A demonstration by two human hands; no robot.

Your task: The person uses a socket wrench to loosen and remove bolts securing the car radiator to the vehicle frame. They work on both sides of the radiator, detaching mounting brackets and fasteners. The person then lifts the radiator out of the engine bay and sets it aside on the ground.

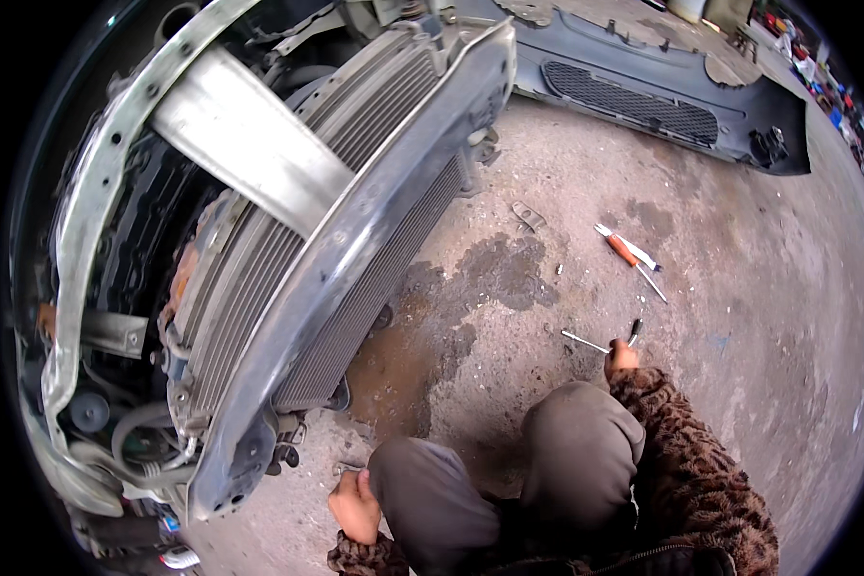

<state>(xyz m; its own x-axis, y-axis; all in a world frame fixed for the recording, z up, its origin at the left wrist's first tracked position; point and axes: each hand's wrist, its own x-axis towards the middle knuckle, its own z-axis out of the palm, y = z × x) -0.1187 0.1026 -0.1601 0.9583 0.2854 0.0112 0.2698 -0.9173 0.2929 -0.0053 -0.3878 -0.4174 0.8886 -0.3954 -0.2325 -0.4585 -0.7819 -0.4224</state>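
Note:
My right hand (623, 357) reaches over the floor past my right knee, its fingers closed on a tool with a thin metal shaft (584, 341) and a black handle (636, 331). Shaft and handle stick out on different sides of the fist, and their join is hidden. Farther ahead on the concrete lie an orange-handled screwdriver (622, 252) and a white-and-metal tool (641, 252) crossing it. Beside my left knee, my left hand (355, 507) is curled closed near a small metal piece (348, 468). What it grips, if anything, I cannot make out.
A car's exposed front end fills the left, with a metal crossbeam (350, 226) before the radiator (379, 278). A removed grey bumper (643, 82) lies at the far right. A small metal bracket (527, 216) and a damp patch (499, 274) are on the floor.

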